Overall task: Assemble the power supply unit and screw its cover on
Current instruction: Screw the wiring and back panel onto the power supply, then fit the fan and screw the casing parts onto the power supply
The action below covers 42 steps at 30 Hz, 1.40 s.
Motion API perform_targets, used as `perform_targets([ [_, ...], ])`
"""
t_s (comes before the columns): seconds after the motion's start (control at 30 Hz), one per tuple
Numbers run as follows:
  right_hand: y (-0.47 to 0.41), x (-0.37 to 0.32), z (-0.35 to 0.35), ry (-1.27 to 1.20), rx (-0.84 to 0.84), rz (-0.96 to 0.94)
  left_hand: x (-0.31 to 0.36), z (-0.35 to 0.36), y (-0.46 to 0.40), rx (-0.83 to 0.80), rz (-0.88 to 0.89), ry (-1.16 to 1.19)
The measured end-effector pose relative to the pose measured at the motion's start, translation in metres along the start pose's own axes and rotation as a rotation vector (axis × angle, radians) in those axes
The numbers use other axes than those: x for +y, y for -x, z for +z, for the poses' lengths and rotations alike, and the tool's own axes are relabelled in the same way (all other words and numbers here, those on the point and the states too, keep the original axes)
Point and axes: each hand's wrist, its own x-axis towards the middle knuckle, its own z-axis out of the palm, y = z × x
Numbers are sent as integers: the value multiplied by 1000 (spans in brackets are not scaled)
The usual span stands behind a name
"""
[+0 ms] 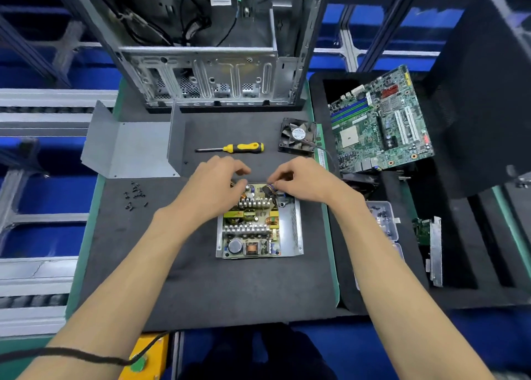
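The open power supply unit (296,224) lies on the dark mat, its circuit board (253,227) with heat sinks and coils exposed. My left hand (214,181) reaches over the board's far left corner, fingers curled down onto it. My right hand (298,178) pinches a small bundle of wires at the board's far right corner. The grey folded metal cover (135,147) lies to the far left. A yellow-and-black screwdriver (232,148) lies just beyond my hands. Several black screws (135,196) are scattered to the left.
An open computer case (207,63) stands at the back of the mat. A black fan (298,135) sits right of the screwdriver. A motherboard (379,121) leans in a black tray on the right, near a clear parts box (386,221).
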Motion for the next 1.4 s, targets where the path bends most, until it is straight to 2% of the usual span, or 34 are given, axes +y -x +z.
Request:
perform_targets([
  [0.1, 0, 2, 3, -18, -14, -10, 3, 7, -1, -87, 17, -137],
  [0.2, -3, 3, 6, -48, -7, -12, 10, 15, -1, 10, 65, -208],
  [0.3, -2, 6, 6, -91, 38, -13, 25, 20, -3, 144, 124, -98],
  [0.5, 7, 24, -11, -213, 221, -32, 62, 22, -22, 123, 141, 38],
  [0.77, 21, 66, -25, -337, 355, 136, 77, 29, -65, 84, -59, 59],
  [0.9, 12, 84, -24, -310, 432, 211, 81, 34, -93, -1, -170, 68],
  [1.1, -10, 93, -23, -240, 424, 266, 79, 43, -105, -27, -232, 115],
  [1.2, -16, 96, -24, -303, 460, 246, 75, 44, -107, -18, -235, 159],
  [1.4, -6, 77, -43, -620, 522, 72, 74, 37, -109, 51, -140, 174],
])
